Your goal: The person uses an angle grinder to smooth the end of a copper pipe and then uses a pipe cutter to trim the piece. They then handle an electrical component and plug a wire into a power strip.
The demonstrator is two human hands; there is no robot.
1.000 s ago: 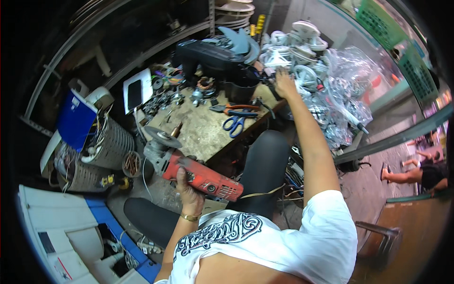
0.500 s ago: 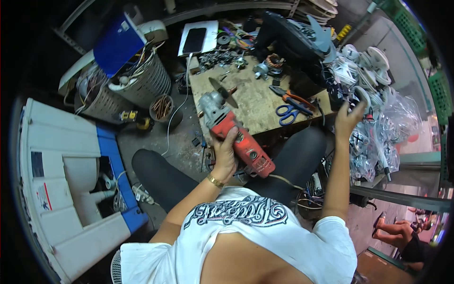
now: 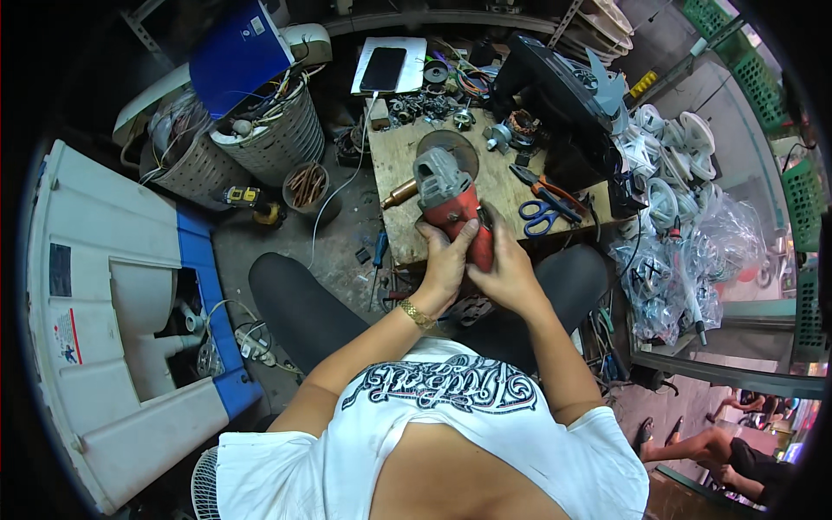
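Note:
Both hands grip a red angle grinder point(image 3: 452, 213) with a grey gear head, held tilted over the near edge of a wooden worktop. My left hand point(image 3: 446, 267) wraps the left side of its body, a gold watch on the wrist. On the right side of the body, my right hand point(image 3: 505, 270) is closed round it. The round disc point(image 3: 451, 154) lies beyond the head, over the worktop. A copper-coloured side handle point(image 3: 400, 192) sticks out to the left. Blue-handled scissors point(image 3: 539, 217) and orange-handled pliers point(image 3: 546, 185) lie right of the grinder.
The worktop point(image 3: 397, 156) also bears metal parts, a copper-wound motor piece point(image 3: 522, 124) and a phone point(image 3: 382, 69) at the back. A black fan housing point(image 3: 555, 87) stands back right, beside bagged white parts point(image 3: 667, 269). A yellow-black drill point(image 3: 251, 201) is on the floor. Another person's leg point(image 3: 693, 442) shows lower right.
My right hand has come from the right side onto the grinder. The grinder has turned, its disc now facing more toward me, and its body has shifted right.

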